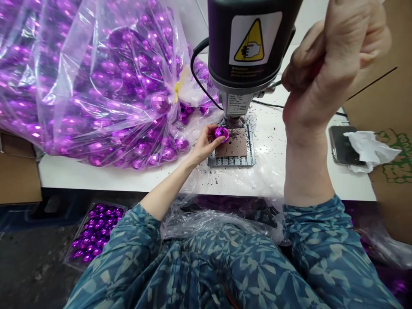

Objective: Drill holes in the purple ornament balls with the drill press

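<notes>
Left hand (206,146), nearer, pinches round purple ball (221,132), no long axis, low and slightly left beneath drill head (251,51). Right hand (336,60), higher, right of drill head, seems clamped on lever (276,84).

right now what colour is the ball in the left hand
Shiny purple; the ball shows best in the head view.

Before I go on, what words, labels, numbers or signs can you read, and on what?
"Attention", faint, on the black machine; finer lines below unreadable.
Yellow triangle with a hand pictogram, above that word.
Silver plate on the machine: too small to read.
Green print, cardboard box: illegible.
</notes>
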`<state>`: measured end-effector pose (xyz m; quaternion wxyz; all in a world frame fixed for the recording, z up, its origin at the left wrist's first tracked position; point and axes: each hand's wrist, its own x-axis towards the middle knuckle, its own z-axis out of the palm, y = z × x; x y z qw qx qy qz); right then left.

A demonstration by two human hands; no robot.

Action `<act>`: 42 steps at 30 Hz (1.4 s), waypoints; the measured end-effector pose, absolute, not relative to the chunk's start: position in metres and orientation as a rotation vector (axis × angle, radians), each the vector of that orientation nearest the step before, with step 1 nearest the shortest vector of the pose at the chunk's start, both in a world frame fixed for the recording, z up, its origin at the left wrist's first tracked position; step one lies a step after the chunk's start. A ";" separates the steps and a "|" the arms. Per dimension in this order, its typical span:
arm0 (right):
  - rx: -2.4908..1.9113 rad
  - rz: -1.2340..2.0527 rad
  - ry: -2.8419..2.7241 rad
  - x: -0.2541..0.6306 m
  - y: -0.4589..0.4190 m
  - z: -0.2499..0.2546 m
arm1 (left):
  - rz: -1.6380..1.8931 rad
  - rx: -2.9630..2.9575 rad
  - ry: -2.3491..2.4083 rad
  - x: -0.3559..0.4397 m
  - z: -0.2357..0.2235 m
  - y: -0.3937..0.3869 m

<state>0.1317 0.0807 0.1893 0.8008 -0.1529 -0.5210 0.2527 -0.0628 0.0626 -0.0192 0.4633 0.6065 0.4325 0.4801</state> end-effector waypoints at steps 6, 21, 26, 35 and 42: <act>-0.331 0.552 -1.139 0.133 0.081 0.187 | 1.165 1.434 1.016 -0.056 -0.032 0.073; -0.339 0.509 -1.116 0.130 0.083 0.188 | 1.156 1.633 0.947 -0.042 -0.030 0.063; -0.337 0.501 -1.133 0.132 0.087 0.186 | 1.167 1.610 0.956 -0.043 -0.029 0.056; -0.277 0.522 -1.108 0.132 0.089 0.185 | 1.236 1.565 1.020 -0.029 -0.030 0.052; -0.363 0.388 -1.156 0.133 0.088 0.179 | 1.207 1.531 1.021 -0.026 -0.031 0.051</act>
